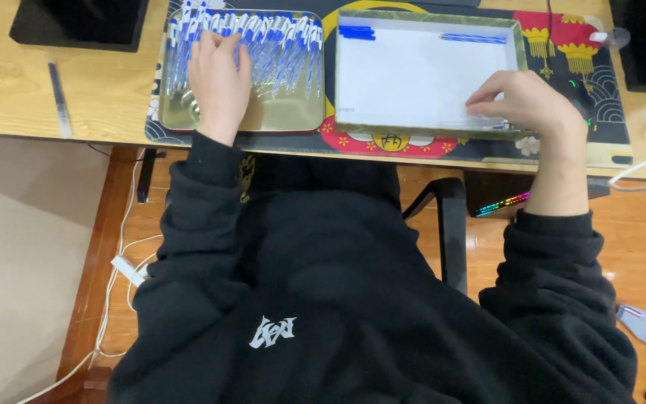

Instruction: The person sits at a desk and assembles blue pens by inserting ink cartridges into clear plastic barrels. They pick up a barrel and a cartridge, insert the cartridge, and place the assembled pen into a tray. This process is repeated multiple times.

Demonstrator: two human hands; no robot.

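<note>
Blue pens (278, 45) piled in the metal tray (293, 116), my left hand (220, 78) flat on them, fingers spread. My right hand (528, 101) pinches a clear pen (480, 122) at the white box's (413, 75) near edge (few blue pieces at its far side). Everything sits on the patterned desk mat (562, 45).

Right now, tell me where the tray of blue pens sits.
In the head view, the metal tray lies left on the desk mat, under the left hand, beside the white box.

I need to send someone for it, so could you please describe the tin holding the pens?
On the patterned desk mat sit two containers. The metal tray is the one under the left hand, shiny, gold-toned and heaped with blue pens; the white-lined box alongside is nearly bare.
</note>
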